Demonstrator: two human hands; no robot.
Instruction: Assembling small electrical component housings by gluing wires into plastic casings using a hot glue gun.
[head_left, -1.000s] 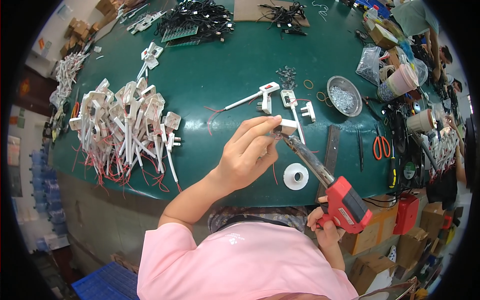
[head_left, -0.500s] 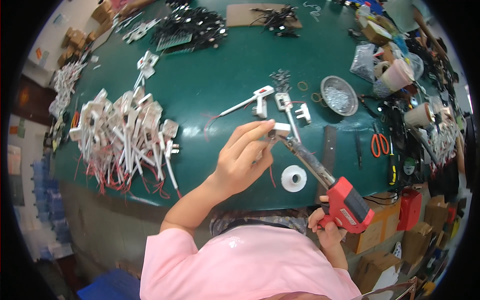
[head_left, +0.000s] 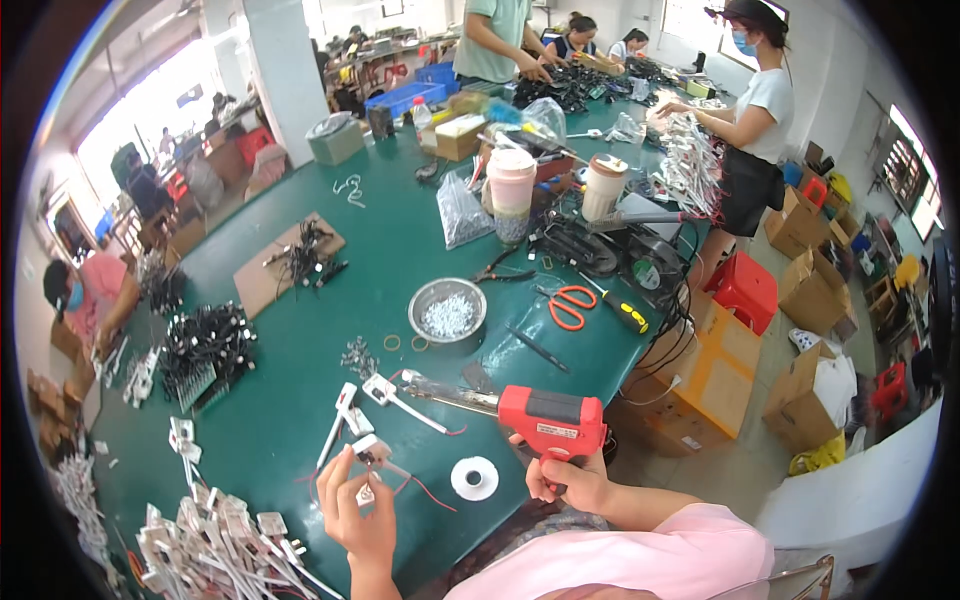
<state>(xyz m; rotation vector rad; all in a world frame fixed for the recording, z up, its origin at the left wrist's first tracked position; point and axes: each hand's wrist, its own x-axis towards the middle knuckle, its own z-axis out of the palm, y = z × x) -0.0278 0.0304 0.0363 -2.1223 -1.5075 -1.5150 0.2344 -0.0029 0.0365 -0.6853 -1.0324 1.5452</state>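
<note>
My right hand [head_left: 572, 482] is closed round the handle of a red and black soldering gun [head_left: 545, 425]. Its metal barrel points left, the tip above the table close to two white plug pieces. Between the thumb and fingers of my left hand [head_left: 352, 508] is a small white plug housing [head_left: 373, 450], raised off the table with a red wire trailing by it. Just beyond lie a white plug piece with a tube [head_left: 343, 412] and another with a tube and red wire [head_left: 385, 392]. A white spool of solder [head_left: 474, 479] lies flat between my hands.
A heap of white plug pieces [head_left: 215, 545] covers the near left. Farther off are a metal bowl of small parts [head_left: 447, 283], orange-handled scissors [head_left: 568, 312], a screwdriver [head_left: 625, 313], cups [head_left: 511, 190] and black cable bundles [head_left: 205, 345]. Co-workers stand or sit around the table.
My view has swung up and to the right, bringing the room and co-workers in. The soldering gun's tip has come away from the plug housing, which stays in my left hand.
</note>
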